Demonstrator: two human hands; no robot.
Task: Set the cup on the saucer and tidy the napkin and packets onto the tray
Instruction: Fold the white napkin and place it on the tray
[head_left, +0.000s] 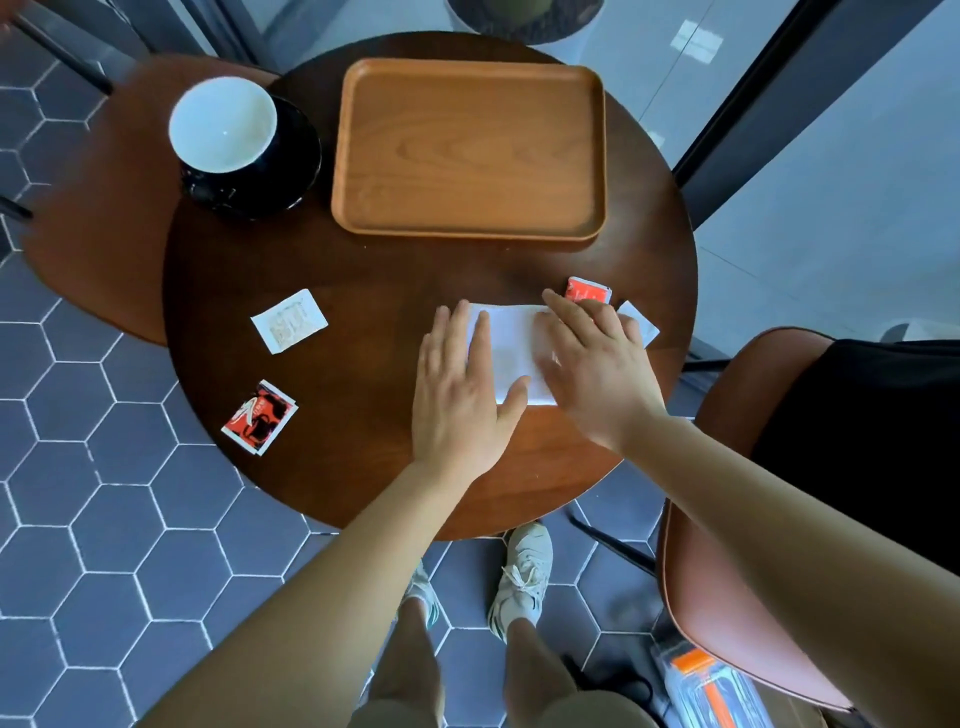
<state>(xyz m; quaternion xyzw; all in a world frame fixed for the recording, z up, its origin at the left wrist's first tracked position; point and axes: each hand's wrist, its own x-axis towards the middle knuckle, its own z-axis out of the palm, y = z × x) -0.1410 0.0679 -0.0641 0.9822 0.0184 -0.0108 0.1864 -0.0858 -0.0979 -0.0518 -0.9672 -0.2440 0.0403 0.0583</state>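
Observation:
A white napkin (511, 345) lies flat on the round dark wooden table (363, 270). My left hand (462, 400) presses on its left part with straight fingers. My right hand (592, 358) lies flat across its right part. A black cup with a white inside (223, 124) stands on a black saucer (296, 156) at the back left. The empty wooden tray (467, 148) is at the back. A white packet (288, 320) and a red packet (260, 417) lie at the left. Another red packet (587, 290) and a white packet (641, 322) peek out beyond my right hand.
A brown chair (727, 519) stands at the right and another brown seat (104, 208) at the left, both close to the table. The floor has dark hexagonal tiles. An orange and clear package (711, 686) lies on the floor at the bottom right.

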